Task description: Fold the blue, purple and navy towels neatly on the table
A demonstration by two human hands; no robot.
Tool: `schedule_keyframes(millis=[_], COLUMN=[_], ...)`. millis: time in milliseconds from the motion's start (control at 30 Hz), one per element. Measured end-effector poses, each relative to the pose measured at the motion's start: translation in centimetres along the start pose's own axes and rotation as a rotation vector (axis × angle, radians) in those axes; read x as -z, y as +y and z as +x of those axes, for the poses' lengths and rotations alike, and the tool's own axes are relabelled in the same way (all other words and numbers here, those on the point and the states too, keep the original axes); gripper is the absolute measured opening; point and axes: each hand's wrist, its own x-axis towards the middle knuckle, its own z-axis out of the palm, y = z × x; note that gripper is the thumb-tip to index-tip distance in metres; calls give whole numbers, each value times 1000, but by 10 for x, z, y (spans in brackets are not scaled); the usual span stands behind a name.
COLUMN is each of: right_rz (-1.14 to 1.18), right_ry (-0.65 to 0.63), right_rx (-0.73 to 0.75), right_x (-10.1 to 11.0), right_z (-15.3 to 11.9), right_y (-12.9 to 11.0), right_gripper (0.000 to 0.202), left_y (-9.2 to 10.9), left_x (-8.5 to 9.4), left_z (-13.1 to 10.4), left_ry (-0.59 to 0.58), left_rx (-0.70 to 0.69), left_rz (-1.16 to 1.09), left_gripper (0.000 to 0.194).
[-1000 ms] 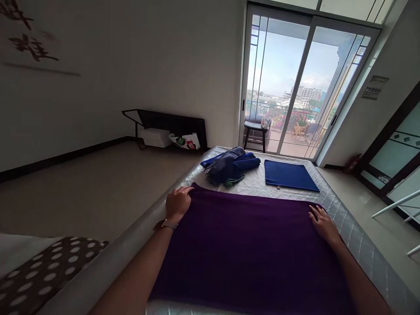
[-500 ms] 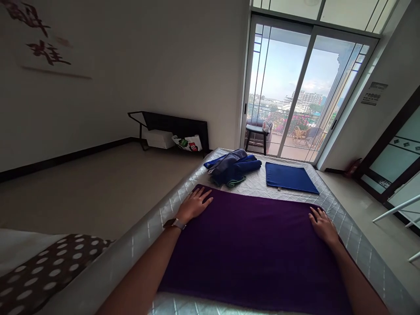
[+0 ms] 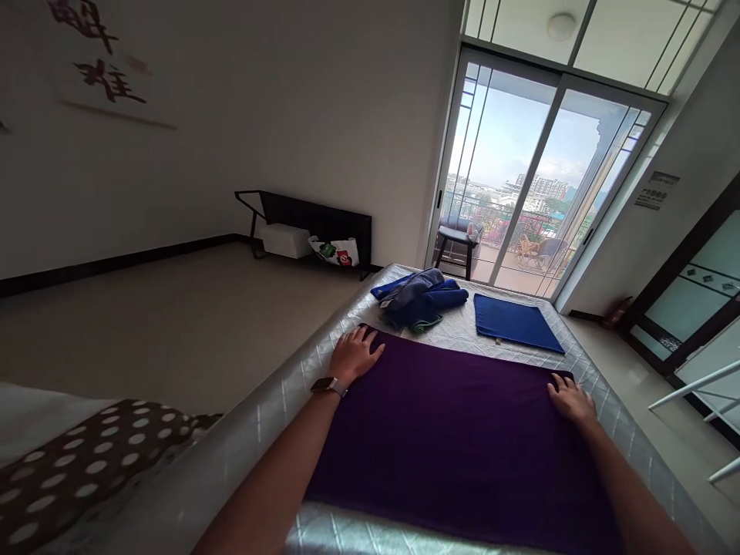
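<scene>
A dark purple cloth (image 3: 462,439) lies spread nearly flat on a mattress (image 3: 277,416) with a silvery quilted cover. My left hand (image 3: 354,354) rests palm down on the cloth's far left corner, its fingers at the edge and the thumb held apart; a watch is on that wrist. At the far right corner, my right hand (image 3: 571,397) also lies on the fabric, fingers slightly bent and apart. Beyond the cloth are a heap of crumpled blue and grey cloths (image 3: 419,299) and, to its right, a flat blue folded cloth (image 3: 517,322).
A polka-dotted brown fabric (image 3: 86,462) is at the lower left. Against the wall stands a low black rack (image 3: 315,216) holding a white box (image 3: 285,240) and a printed bag (image 3: 335,251). Behind the bed is a sliding glass door (image 3: 502,169). White metal legs (image 3: 694,381) show at right.
The view has tilted up slightly and shifted left. Both hands stay at the cloth's far corners; the left fingers have drawn closer together and the right fingers look more bent.
</scene>
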Motion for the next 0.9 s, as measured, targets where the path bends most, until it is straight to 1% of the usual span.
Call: schedule_keyframes(millis=[67,133,167,200,267,300,367,433,500,600,767,833,900], right_rz=[-35,-38,-26,-8,18,24,25,24,21,14,32,37,45], right_ry=[88,168,170,141,76,55,43,37,31,16,-16,-9,4], right_rx=[22,148,232,316,420,444,449,439,427,362,133,94,75], right_x=[6,5,1,-3,-13,-18,-25,-28,-27,-24,-18,-20,-23], right_z=[-8,-16,-19,-22,-26,-26,-25,-23,-19,-11,11,19,23], right_y=[-28,-64,-83,-100,-129,-138,-147,-143,-128,-93,-24,-7,1], right_gripper=[55,52,50,48,45,44,40,38,41,46,58,59,60], left_y=[0,0,0,0,0,1,0,0,-1,-2,-2,-2,-2], left_x=[-2,-4,-5,-6,-8,-9,-10,-11,-12,-13,-13,-12,-11], left_z=[1,3,3,4,4,4,4,4,4,5,4,4,5], left_ry=[35,44,34,11,-58,-93,-141,-157,-152,-137,-122,-127,-149], left_rx=[-39,-74,-87,-93,-77,-61,-26,-8,2,19,34,41,41], left_rz=[-52,-117,-143,-159,-164,-158,-142,-128,-125,-139,-128,-113,-92], left_gripper=[60,59,60,61,64,66,69,70,71,74,76,77,77])
